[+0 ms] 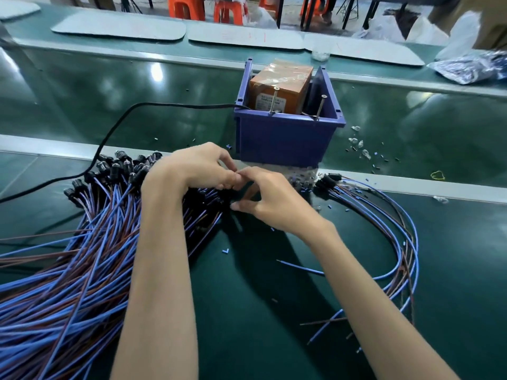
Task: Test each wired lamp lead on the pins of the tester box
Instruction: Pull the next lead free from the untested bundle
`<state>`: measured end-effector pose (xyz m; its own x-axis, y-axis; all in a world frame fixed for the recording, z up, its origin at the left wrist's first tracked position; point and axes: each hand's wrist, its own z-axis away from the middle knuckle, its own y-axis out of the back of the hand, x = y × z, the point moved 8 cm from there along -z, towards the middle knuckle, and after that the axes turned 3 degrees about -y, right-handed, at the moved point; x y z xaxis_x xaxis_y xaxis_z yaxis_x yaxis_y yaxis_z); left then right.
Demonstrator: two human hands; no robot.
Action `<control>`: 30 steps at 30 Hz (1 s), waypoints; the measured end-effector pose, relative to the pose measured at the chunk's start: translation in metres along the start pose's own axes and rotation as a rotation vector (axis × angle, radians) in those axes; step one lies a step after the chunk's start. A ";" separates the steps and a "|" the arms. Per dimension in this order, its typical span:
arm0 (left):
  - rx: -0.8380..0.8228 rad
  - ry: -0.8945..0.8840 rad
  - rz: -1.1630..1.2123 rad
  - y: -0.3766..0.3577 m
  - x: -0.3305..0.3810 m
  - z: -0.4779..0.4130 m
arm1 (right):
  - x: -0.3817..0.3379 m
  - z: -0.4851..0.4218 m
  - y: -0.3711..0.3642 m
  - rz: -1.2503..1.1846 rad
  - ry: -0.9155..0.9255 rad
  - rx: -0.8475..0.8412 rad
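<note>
The tester box (285, 133) is a blue plastic bin with an orange taped block inside and two metal screw pins (275, 101) standing at its front rim. A big pile of lamp leads (90, 242) with blue and brown wires and black lamp heads lies at the left. A smaller set of leads (395, 215) curves at the right. My left hand (197, 168) and my right hand (270, 198) meet just in front of the box, fingers curled, pinching at the black lamp heads at the pile's edge. What exactly each finger holds is hidden.
A black power cable (115, 130) runs from the box off to the left. Small wire offcuts (362, 149) and a yellow rubber band (437, 175) lie on the green belt at the right. Grey mats (120, 24) and a bag of parts (474, 67) sit at the back.
</note>
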<state>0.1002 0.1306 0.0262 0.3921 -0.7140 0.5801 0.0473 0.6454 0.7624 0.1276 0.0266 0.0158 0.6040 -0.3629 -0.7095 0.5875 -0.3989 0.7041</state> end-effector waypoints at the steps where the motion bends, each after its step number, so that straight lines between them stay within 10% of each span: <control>1: 0.004 0.017 -0.015 0.002 -0.003 0.001 | 0.001 0.000 -0.004 -0.026 0.000 0.008; 22: -0.074 -0.004 -0.013 -0.006 -0.001 0.003 | 0.012 0.002 -0.017 -0.124 -0.043 0.006; 30: -0.003 -0.079 0.375 0.000 0.031 0.006 | 0.049 0.021 0.058 -0.968 -0.236 0.465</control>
<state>0.1064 0.1068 0.0456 0.3103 -0.4469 0.8391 -0.0831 0.8665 0.4922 0.1799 -0.0317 0.0217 -0.1499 0.1431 -0.9783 0.4667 -0.8621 -0.1976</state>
